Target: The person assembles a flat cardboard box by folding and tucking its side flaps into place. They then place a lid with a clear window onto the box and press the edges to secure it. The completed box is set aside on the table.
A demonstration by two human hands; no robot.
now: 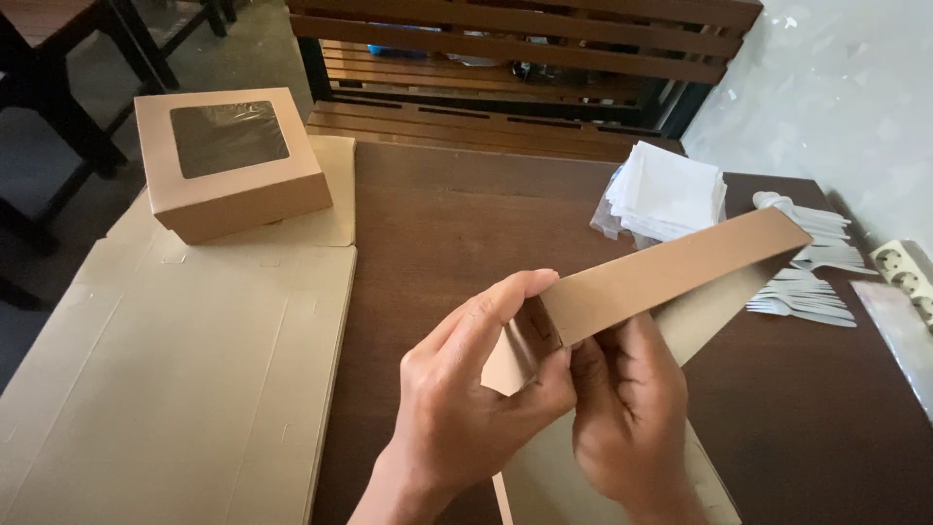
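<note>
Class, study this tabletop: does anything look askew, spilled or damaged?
Nothing looks damaged or spilled. The white plastic forks lie in a loose, fanned heap beside the napkin stack. The left hand and right hand hold a half-folded cardboard blank, so its shape is unfinished, not broken.

Plain tan cardboard strip (671,272) at centre; tan box (233,165) with a dark window at ten o'clock; white napkins (671,190) and white forks (812,282) at two o'clock; dark brown worktop (437,224).

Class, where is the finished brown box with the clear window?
In the head view, the window box sits at the upper left, on flat cardboard sheets, left of the napkin stack.
</note>
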